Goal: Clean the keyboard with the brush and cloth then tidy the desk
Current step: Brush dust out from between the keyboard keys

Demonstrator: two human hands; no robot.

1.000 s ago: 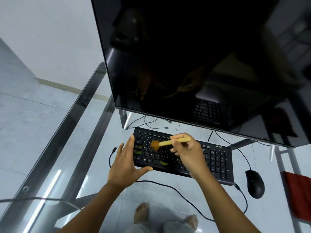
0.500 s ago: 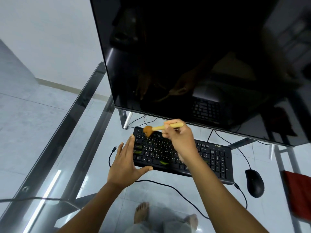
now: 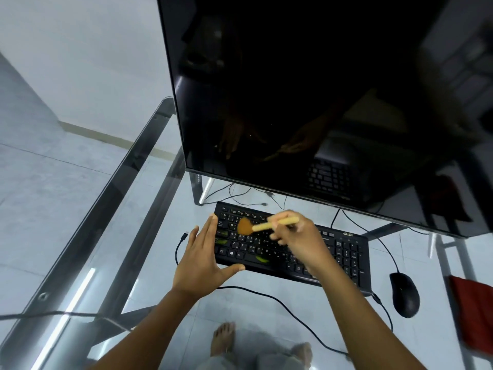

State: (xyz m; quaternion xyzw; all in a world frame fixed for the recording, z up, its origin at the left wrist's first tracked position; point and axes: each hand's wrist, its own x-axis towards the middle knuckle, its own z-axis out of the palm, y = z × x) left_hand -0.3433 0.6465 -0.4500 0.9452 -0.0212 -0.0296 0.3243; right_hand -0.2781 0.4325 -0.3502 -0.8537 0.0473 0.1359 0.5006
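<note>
Room: pale tiled floor (image 3: 53, 182) and a plain white wall; the person's bare feet (image 3: 222, 337) show through the glass.
Monitor (image 3: 320, 102): big, dark and switched off, standing at the back and reflecting the hands.
Surface (image 3: 128, 209): a clear glass top on a grey metal frame, so cables and floor show through it.
Keyboard (image 3: 344, 257): black, lying just in front of the monitor with its cable (image 3: 280, 300) trailing toward the person.
Cloth (image 3: 474, 308): red, at the far right edge and well apart from the keyboard; judged to be waiting for the wiping step.
Left hand (image 3: 200, 263): fingers (image 3: 210, 231) straight and together against the keyboard's left end, thumb spread along its front edge, likely bracing it so brushing cannot shove it.
Right hand (image 3: 301, 241): fingers (image 3: 280, 233) clamped round the brush handle, held above the middle keys.
Mouse (image 3: 404, 295): black, just right of the keyboard, untouched.
Brush (image 3: 266, 225): pale handle, orange-brown head over the upper-left keys; blur hides whether it touches them.
Green bits (image 3: 262, 259): lying on the lower key rows, not yet swept off.
</note>
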